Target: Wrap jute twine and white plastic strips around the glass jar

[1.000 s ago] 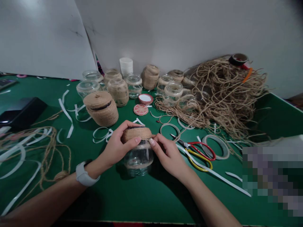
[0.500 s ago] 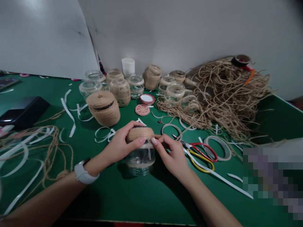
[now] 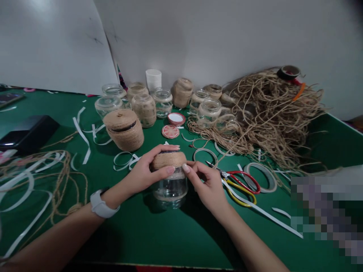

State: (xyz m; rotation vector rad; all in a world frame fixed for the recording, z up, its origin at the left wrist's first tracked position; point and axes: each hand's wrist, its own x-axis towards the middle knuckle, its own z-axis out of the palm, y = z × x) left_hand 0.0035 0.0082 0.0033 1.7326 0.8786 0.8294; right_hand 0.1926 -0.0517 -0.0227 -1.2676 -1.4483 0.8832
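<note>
A glass jar (image 3: 171, 189) stands in front of me, its neck and shoulder wound with a band of jute twine (image 3: 170, 160). My left hand (image 3: 151, 166) is closed round that band from the left, thumb in front and fingers over the top. At the band's right edge my right hand (image 3: 202, 179) pinches, thumb and forefinger together, touching the jar. A strand of twine (image 3: 222, 158) runs from behind this hand toward the pile; the bit between the fingertips is mostly hidden.
Red-and-yellow-handled scissors (image 3: 241, 185) and tape rolls (image 3: 262, 177) lie right of my right hand. A big heap of twine (image 3: 275, 113) fills the back right. Bare and twine-wrapped jars (image 3: 144, 110) line the back. A lidded wrapped jar (image 3: 124, 130) stands left; white strips (image 3: 82, 139) lie scattered.
The jar has shifted and tipped slightly to the right, both hands moving with it. My left fingers have stretched further over its top.
</note>
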